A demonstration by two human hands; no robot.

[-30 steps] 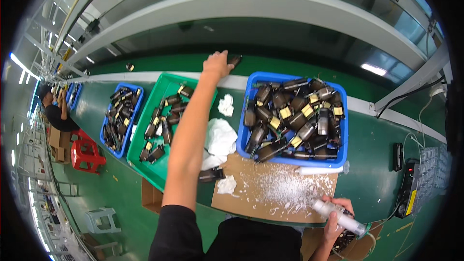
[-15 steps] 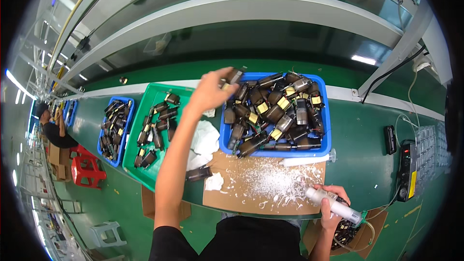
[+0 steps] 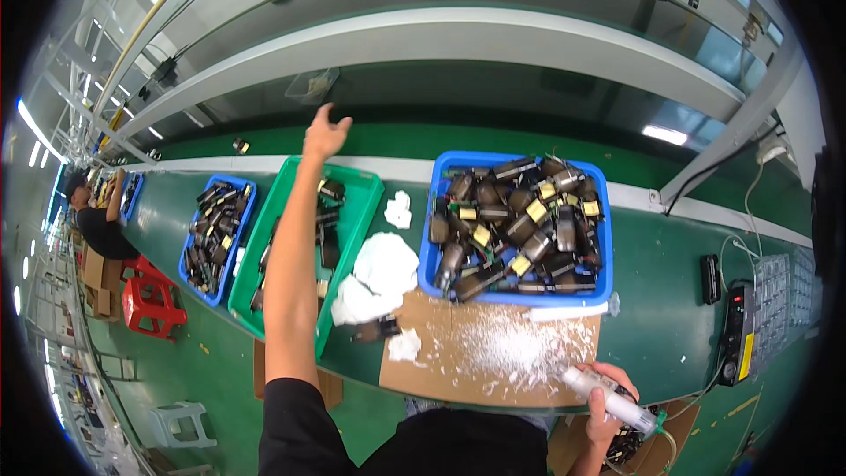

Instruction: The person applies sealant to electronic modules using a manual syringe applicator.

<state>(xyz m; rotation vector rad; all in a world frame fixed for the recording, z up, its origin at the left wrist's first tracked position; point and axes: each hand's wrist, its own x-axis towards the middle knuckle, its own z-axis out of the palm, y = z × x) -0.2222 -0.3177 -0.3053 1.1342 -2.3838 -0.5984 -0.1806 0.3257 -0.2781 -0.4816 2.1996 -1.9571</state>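
- Right hand point(image 3: 608, 401): fingers wrapped round the white tube point(image 3: 631, 412), thumb on the near side. Tube tilted, tip toward the cardboard sheet point(image 3: 397, 377), just past the near edge of the surface point(image 3: 656, 256).
- Left hand point(image 3: 324, 135): fingers spread, nothing seen in them; out beyond the far end of the green tray point(image 3: 358, 210).
- Tube looks light and stiff, smooth-walled. White residue strewn over the cardboard; if any is on the barrel, expect slip. Best hold: mid-barrel, as now, clear of tip and green cap point(image 3: 659, 422).
- Thin hose point(image 3: 674, 448) runs off the cap; likely to tug if the tube is twisted.
- Dark cylindrical parts heaped in the blue tray point(image 3: 520, 297); others in the green one. Look rigid and dense, heavy for their size; smooth sides.
- Take those round the body. Yellow tabs and thin leads appear more fragile; leads might snag neighbours.
- One loose dark part point(image 3: 377, 329) by the green tray, blurred, beside a white cloth point(image 3: 388, 263); cloth looks soft, near weightless.
- Second white tube point(image 3: 568, 311) lies along the blue tray's near side.
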